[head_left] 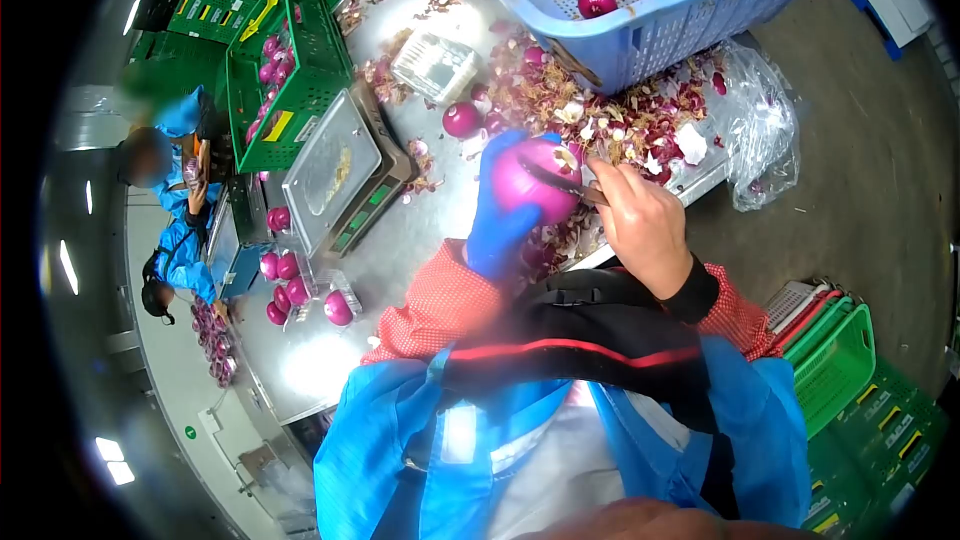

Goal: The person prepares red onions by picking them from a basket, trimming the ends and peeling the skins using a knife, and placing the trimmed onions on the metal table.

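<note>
My left hand point(490, 235), in a blue glove, is wrapped round a large peeled-looking red onion point(520, 188) above the metal table. Closed on the handle of a small knife point(556, 181), my bare right hand point(645, 228) is just to the right of the onion. The dark, curved blade lies against the onion's upper right side, near a pale patch at its end. Dry onion skins and root trimmings point(622, 125) are heaped beyond both hands. A few loose red onions point(461, 120) sit on the table behind the left hand.
A blue basket point(650, 45) of red onions stands at the back right, beside a clear plastic bag point(762, 130). Clear trays point(435, 67) and a scale point(345, 175) are on the left. Beyond are a green crate point(330, 60) and two co-workers in blue.
</note>
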A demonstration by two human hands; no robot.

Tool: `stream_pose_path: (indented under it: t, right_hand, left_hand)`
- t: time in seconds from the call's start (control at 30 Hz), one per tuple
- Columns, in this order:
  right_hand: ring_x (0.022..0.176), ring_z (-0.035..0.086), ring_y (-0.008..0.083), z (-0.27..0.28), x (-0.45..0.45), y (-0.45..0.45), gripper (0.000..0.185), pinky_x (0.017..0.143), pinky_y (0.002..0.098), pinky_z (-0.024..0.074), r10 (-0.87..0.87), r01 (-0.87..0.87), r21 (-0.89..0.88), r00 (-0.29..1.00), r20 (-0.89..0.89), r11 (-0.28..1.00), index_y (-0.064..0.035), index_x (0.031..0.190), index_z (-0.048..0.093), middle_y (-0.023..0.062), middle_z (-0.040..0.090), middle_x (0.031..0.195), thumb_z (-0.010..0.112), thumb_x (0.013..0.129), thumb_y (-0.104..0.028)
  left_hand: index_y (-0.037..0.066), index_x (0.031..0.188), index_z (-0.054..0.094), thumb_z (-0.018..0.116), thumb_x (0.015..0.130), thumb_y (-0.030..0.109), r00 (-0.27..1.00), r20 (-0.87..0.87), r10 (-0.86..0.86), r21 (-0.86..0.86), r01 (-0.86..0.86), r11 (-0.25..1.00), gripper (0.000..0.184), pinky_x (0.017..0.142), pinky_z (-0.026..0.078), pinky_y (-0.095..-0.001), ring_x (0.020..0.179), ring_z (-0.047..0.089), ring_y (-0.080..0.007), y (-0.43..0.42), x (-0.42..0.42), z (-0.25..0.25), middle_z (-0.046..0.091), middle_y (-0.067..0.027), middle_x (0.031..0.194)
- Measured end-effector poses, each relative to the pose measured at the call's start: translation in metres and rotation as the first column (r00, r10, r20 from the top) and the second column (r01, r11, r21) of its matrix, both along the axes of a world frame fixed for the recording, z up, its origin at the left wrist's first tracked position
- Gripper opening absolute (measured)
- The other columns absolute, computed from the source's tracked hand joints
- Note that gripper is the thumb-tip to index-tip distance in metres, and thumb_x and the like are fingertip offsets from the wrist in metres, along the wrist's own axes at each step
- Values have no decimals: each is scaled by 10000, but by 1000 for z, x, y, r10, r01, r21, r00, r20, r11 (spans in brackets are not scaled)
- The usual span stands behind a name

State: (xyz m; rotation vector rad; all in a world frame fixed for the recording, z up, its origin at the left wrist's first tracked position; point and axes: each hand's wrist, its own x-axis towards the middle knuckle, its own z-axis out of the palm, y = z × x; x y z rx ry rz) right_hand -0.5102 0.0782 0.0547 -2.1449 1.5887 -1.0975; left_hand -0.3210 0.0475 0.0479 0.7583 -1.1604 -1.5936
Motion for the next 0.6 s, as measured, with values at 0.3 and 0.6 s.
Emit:
stream_pose_path:
  t: [0.3, 0.6]
  right_hand:
    - [754, 656, 311, -42, -10, -5, 353, 648, 372, 531, -70, 70, 9, 997, -23, 997, -53, 1140, 616, 117, 662, 961, 653, 789, -36]
    - [805, 680, 291, -67, -27, 11, 403, 668, 385, 534, -160, 112, 244, 969, 187, 963, -74, 1242, 570, 142, 673, 1009, 656, 876, -220]
  left_hand:
    - [50, 1411, 317, 737, 749, 393, 998, 25, -63, 94, 61, 994, 855, 1033, 438, -466, 1248, 500, -352, 3, 8, -20, 455, -213, 1379]
    - [83, 1420, 286, 733, 777, 338, 996, -37, -77, 159, 82, 984, 824, 1012, 448, -414, 1170, 540, -285, -5, 13, -4, 482, -137, 1328]
